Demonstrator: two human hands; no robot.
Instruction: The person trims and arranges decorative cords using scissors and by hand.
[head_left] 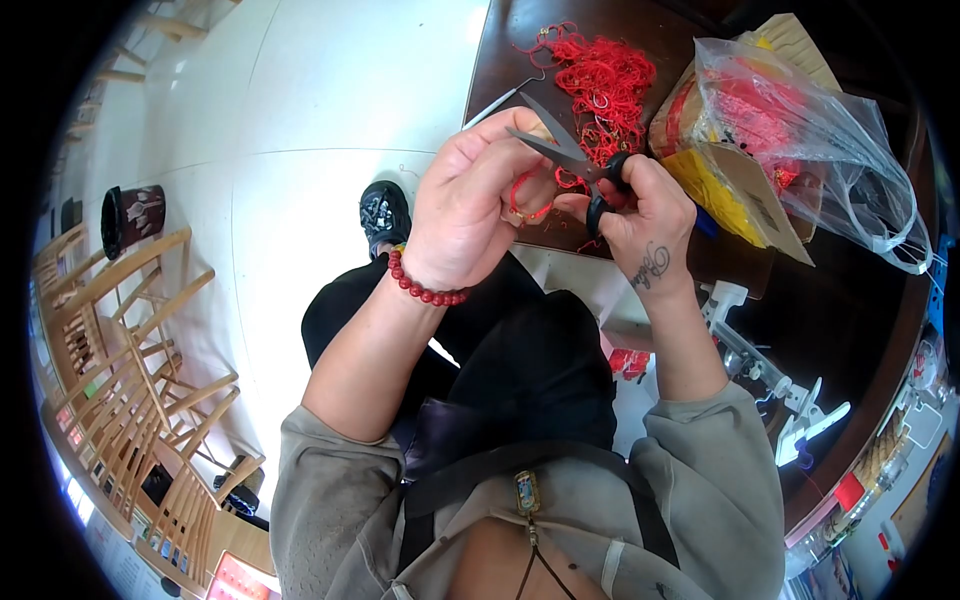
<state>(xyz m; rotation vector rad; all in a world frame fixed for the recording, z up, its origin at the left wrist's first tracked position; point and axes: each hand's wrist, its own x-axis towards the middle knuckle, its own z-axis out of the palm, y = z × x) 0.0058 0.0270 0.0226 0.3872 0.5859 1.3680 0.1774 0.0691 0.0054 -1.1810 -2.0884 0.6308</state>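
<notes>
Black-handled scissors (562, 152) are in my right hand (652, 215), with fingers and thumb in the handle loops. Their blades stand apart and point up and left, the tips by the fingers of my left hand (470, 195). That left hand is closed in a pinch on a thin red cord bracelet (530, 213), which hangs in a loop with a small gold-coloured bit at its bottom. Part of the bracelet is hidden behind the fingers. A red bead bracelet (425, 293) circles my left wrist.
On the dark table (505, 60) lies a tangled heap of red cord bracelets (605, 80). Beside it is a thin pen-like tool (500, 105). A cardboard box (745, 190) and a clear plastic bag (800, 120) with red pieces stand to the right. Wooden chairs (150, 350) are at left.
</notes>
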